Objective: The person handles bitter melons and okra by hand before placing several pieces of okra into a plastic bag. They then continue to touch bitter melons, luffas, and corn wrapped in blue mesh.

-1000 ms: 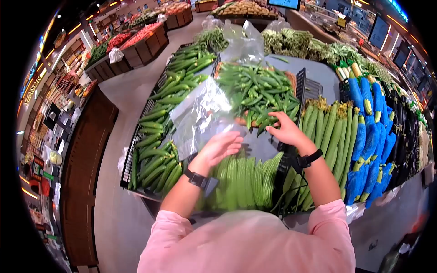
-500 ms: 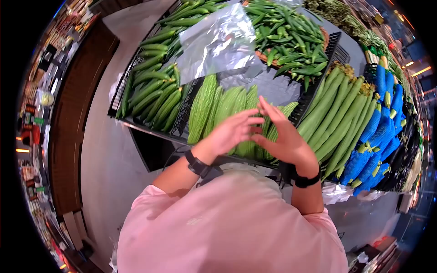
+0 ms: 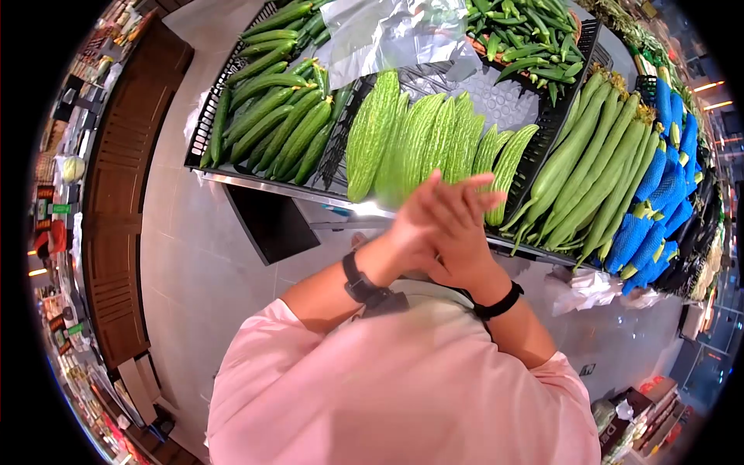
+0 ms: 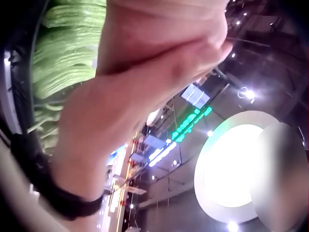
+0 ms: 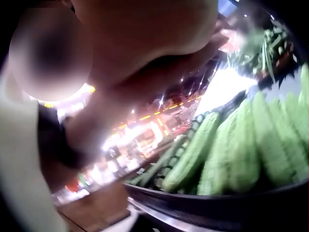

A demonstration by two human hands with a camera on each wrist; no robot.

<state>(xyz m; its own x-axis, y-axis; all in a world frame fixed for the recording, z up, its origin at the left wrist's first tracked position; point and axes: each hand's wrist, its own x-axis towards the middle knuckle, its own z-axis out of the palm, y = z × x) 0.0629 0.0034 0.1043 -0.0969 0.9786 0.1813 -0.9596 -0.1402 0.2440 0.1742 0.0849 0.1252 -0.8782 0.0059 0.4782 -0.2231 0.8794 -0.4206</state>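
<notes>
1. Your left hand [image 3: 415, 226] meets your right hand [image 3: 465, 242] in front of your torso; the two touch and overlap.
2. You grasp no produce with either hand; fingers appear extended rather than clenched, though the overlap hides part of each.
3. You have the bitter melons [image 3: 436, 139] nearest your hands, lying side by side in the front of the black crate, just beyond your fingers.
4. To your left, cucumbers [image 3: 267, 128] lie in the same display; to your right, long loofahs [image 3: 581, 170], then vegetables in blue netting [image 3: 649, 229].
5. Beyond the melons you face a clear plastic sheet [image 3: 387, 35], with okra [image 3: 535, 39] to its right.
6. You wear a dark band [image 3: 500, 304] on your right wrist.
</notes>
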